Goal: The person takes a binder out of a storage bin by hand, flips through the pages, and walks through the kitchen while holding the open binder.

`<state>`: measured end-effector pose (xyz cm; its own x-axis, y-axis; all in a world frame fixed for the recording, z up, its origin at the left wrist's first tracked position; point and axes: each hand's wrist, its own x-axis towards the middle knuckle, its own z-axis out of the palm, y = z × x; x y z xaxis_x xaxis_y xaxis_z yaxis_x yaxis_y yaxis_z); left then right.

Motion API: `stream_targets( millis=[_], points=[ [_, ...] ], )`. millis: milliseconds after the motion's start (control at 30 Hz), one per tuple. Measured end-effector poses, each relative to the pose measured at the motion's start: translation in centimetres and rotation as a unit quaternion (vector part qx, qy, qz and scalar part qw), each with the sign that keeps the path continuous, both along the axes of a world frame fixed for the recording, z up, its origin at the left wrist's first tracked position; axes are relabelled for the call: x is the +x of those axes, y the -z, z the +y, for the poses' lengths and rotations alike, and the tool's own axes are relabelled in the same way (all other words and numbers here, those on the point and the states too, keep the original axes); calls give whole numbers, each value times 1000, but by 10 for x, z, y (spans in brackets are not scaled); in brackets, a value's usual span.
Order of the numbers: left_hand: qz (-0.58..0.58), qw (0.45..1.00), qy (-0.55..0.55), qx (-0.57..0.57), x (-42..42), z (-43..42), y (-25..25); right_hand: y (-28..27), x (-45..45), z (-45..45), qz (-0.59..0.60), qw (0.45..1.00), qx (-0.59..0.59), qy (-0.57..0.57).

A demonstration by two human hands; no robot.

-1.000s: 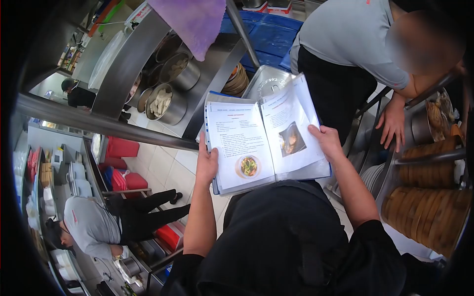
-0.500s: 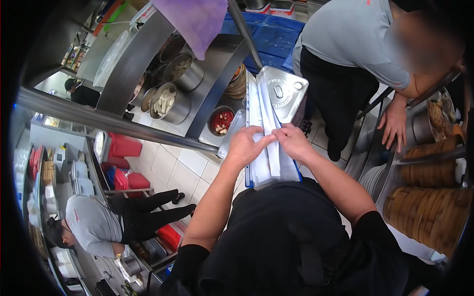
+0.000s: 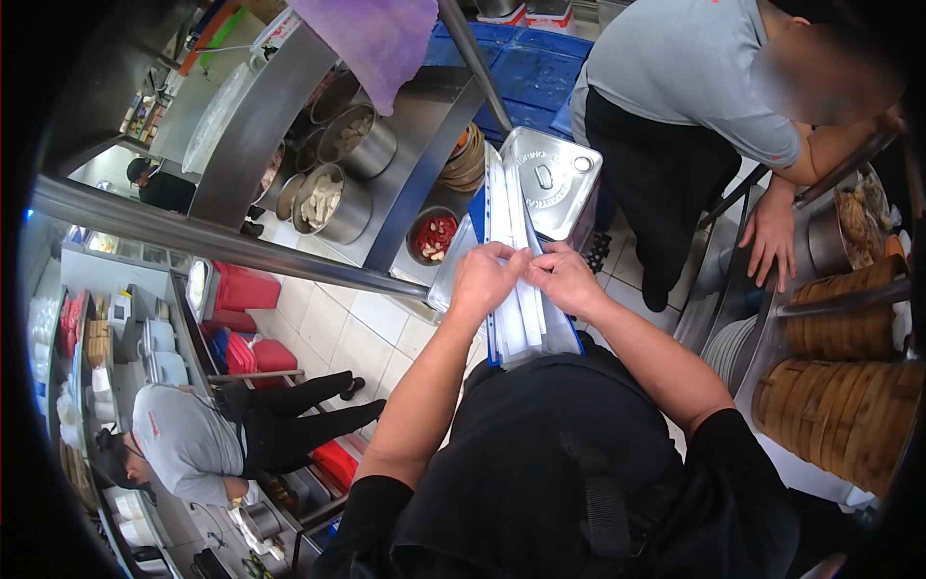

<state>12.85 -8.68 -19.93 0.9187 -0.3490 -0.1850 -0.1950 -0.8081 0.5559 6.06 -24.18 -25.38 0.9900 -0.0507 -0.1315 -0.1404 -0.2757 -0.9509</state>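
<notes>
A ring binder or folder (image 3: 526, 328) with white sheets and clear plastic sleeves stands on edge against my front, its blue cover showing at the sides. My left hand (image 3: 487, 280) grips the sheets from the left, thumb pointing inward. From the other side my right hand (image 3: 566, 282) pinches the upper edges of the pages, its fingertips almost touching my left thumb. Both hands are closed. Just beyond the folder is a silver metal tin (image 3: 552, 183) with a small handle on its top. The writing on the pages is too small to read.
Stacked bamboo steamers (image 3: 839, 415) stand at right, near a co-worker in a grey shirt (image 3: 675, 77) leaning on a rail. Another person (image 3: 188, 439) bends over a counter at lower left. Pots of food (image 3: 333, 205) sit on a steel shelf behind a metal rail (image 3: 231, 238).
My hands have drawn closer together, and the pages between them have shifted slightly. The co-worker at upper right has moved their head a little; the far worker at left has turned slightly.
</notes>
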Motion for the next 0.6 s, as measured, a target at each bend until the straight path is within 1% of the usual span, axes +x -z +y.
stream_targets(
  millis=[133,233,267,367,433,533,600],
  points=[
    [-8,1000,-14,12,1,-1,2,5,1,4,-21,1000,-20,4],
    [-8,997,-53,-50,5,10,12,5,-1,0,-24,999,4,46],
    [-7,995,-70,-66,6,17,14,12,0,-3,-52,996,-15,67],
    [-3,990,-99,-101,11,55,25,25,1,-30,-35,995,-43,88],
    [29,980,-116,-158,11,79,21,31,-2,-45,-33,989,-53,133],
    [28,979,-126,-156,11,107,17,50,-7,-71,-5,983,-44,181],
    [54,975,-142,-164,9,121,24,58,-12,-87,32,980,-17,196]
  ],
)
